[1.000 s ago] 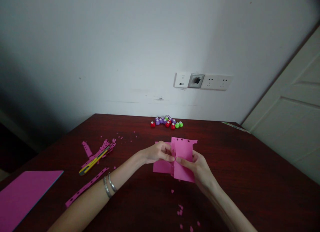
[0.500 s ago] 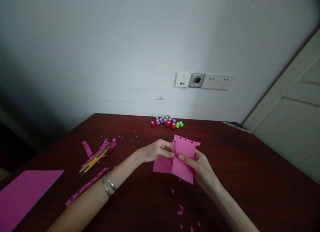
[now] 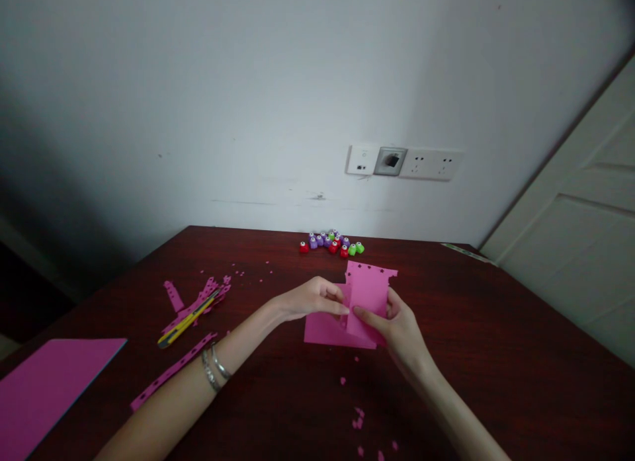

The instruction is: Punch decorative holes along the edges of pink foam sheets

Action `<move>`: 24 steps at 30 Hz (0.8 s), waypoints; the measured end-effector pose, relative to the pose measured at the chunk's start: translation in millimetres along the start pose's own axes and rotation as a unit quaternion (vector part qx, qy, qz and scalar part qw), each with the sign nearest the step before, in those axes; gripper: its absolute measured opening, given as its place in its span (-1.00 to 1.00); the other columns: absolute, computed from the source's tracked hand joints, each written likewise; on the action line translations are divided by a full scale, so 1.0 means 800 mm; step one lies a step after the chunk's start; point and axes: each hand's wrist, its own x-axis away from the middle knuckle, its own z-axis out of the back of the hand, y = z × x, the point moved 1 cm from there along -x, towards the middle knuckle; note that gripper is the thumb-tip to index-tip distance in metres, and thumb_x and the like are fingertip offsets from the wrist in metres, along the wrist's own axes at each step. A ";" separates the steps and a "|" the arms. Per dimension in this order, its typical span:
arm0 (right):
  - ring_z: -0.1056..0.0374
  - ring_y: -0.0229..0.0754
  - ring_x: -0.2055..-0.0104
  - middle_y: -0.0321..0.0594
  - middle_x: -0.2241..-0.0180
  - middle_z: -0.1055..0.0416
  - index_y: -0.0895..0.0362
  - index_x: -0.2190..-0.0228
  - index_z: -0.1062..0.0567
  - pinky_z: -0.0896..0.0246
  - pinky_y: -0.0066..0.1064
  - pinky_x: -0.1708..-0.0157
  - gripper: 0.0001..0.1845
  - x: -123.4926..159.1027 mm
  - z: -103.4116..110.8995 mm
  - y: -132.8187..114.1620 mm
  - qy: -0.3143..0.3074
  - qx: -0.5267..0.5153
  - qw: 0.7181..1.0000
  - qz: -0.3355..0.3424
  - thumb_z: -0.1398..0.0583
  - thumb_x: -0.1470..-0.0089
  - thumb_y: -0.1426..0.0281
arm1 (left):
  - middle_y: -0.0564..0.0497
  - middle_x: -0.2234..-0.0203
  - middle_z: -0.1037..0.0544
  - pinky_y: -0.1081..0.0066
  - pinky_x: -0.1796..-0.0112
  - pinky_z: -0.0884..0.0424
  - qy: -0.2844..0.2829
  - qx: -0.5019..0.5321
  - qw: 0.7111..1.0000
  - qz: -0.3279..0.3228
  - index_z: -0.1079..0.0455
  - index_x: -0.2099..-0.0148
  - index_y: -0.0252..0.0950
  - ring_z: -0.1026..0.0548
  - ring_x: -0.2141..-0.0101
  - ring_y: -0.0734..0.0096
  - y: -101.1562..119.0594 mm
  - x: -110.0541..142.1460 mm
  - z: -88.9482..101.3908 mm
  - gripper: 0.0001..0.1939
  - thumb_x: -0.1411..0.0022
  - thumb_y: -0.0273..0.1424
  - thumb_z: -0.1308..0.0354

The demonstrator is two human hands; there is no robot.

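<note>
A pink foam sheet [image 3: 370,292] with small punched holes along its top edge is held just above the dark red table [image 3: 496,355], partly torn or folded into two flaps. My left hand [image 3: 310,299] pinches its left part with closed fingers. My right hand [image 3: 397,325] grips the right flap, thumb on top. Two bracelets sit on my left wrist.
A cluster of small red, purple and green craft punches [image 3: 331,243] stands by the wall. At the left lie pink punched strips [image 3: 171,372], a yellow utility knife [image 3: 186,322] and a large pink sheet [image 3: 44,388]. Pink scraps [image 3: 357,418] dot the table. Wall sockets [image 3: 404,162] are behind.
The right flap of the pink sheet has turned more upright and drawn closer over the left part. Both hands have stayed in nearly the same place.
</note>
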 end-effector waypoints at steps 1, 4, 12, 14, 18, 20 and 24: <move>-0.44 -0.06 0.33 -0.17 0.27 -0.50 0.11 0.22 -0.35 -0.38 -0.23 0.32 -0.43 0.000 0.000 -0.001 0.001 0.004 1.000 0.006 -0.37 0.32 0.29 | 0.01 0.51 -0.49 0.43 0.30 -0.31 0.001 -0.002 1.000 0.000 -0.45 0.40 -0.41 -0.41 0.45 0.52 0.000 0.000 0.000 -0.80 0.06 -0.37 -0.28; -0.43 -0.03 0.26 -0.16 0.24 -0.49 0.12 0.20 -0.35 -0.36 -0.20 0.26 -0.41 0.001 -0.002 -0.001 0.001 0.010 1.000 0.020 -0.38 0.33 0.28 | 0.02 0.53 -0.48 0.45 0.31 -0.30 0.007 -0.006 1.000 -0.005 -0.45 0.40 -0.41 -0.41 0.46 0.53 0.000 0.000 0.001 -0.81 0.05 -0.37 -0.27; -0.43 -0.04 0.31 -0.16 0.28 -0.50 0.10 0.26 -0.38 -0.37 -0.24 0.32 -0.43 0.006 -0.008 -0.006 0.014 0.029 0.999 0.022 -0.40 0.39 0.28 | 0.04 0.57 -0.45 0.50 0.41 -0.26 0.002 0.000 1.000 -0.022 -0.43 0.43 -0.42 -0.37 0.52 0.58 -0.005 -0.002 0.003 -0.84 0.04 -0.39 -0.26; -0.43 -0.04 0.31 -0.16 0.27 -0.49 0.11 0.26 -0.38 -0.36 -0.25 0.33 -0.43 0.008 -0.009 -0.008 0.009 0.026 1.000 0.016 -0.40 0.39 0.28 | 0.04 0.56 -0.46 0.51 0.42 -0.25 0.004 0.009 1.000 -0.019 -0.43 0.43 -0.42 -0.37 0.52 0.59 -0.008 -0.003 0.002 -0.83 0.04 -0.39 -0.27; -0.43 -0.05 0.30 -0.16 0.27 -0.50 0.12 0.25 -0.38 -0.34 -0.24 0.31 -0.44 0.011 -0.014 -0.013 -0.018 -0.013 1.000 -0.004 -0.39 0.36 0.28 | 0.03 0.54 -0.46 0.50 0.39 -0.28 -0.015 0.088 0.996 -0.004 -0.42 0.42 -0.43 -0.39 0.50 0.58 -0.016 -0.005 0.000 -0.81 0.08 -0.41 -0.30; -0.43 -0.04 0.29 -0.18 0.29 -0.50 0.12 0.26 -0.39 -0.33 -0.24 0.29 -0.45 0.013 -0.016 -0.016 -0.030 -0.043 0.999 -0.015 -0.40 0.37 0.31 | 0.03 0.54 -0.46 0.48 0.38 -0.29 -0.034 0.135 0.990 0.002 -0.42 0.41 -0.43 -0.40 0.50 0.55 -0.019 -0.005 -0.003 -0.79 0.11 -0.41 -0.31; -0.44 -0.07 0.34 -0.19 0.32 -0.51 0.13 0.29 -0.40 -0.33 -0.26 0.31 -0.48 0.015 -0.018 -0.018 -0.052 -0.081 0.995 -0.039 -0.40 0.38 0.34 | 0.02 0.56 -0.45 0.45 0.35 -0.31 -0.066 0.189 0.980 0.002 -0.41 0.43 -0.44 -0.41 0.50 0.53 -0.022 -0.004 -0.007 -0.78 0.13 -0.41 -0.32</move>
